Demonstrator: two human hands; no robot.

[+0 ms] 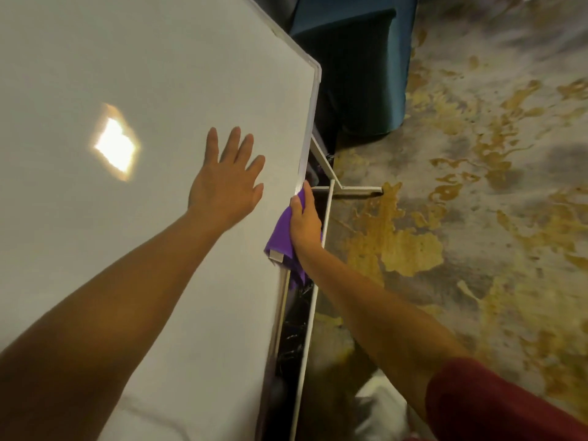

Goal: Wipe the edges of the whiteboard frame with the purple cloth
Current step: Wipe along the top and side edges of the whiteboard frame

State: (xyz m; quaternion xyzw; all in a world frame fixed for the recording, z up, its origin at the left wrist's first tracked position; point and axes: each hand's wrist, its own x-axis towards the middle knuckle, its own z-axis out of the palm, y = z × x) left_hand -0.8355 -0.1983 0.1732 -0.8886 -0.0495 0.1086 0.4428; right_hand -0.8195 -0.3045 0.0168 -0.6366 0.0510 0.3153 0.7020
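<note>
A large whiteboard [127, 74] fills the left of the head view, its pale metal frame edge [310, 122] running down the right side from a rounded corner at the top. My left hand [227, 183] lies flat on the board surface with fingers spread, holding nothing. My right hand [305, 221] is closed on the purple cloth [281, 241] and presses it against the right frame edge about halfway down. A white tag hangs from the cloth's lower corner.
Behind the frame edge the board's white stand leg [356, 188] sticks out over a grey and gold patterned carpet [477, 218]. A dark teal chair [359, 68] stands past the top corner. Something white [378, 405] lies on the floor at the bottom.
</note>
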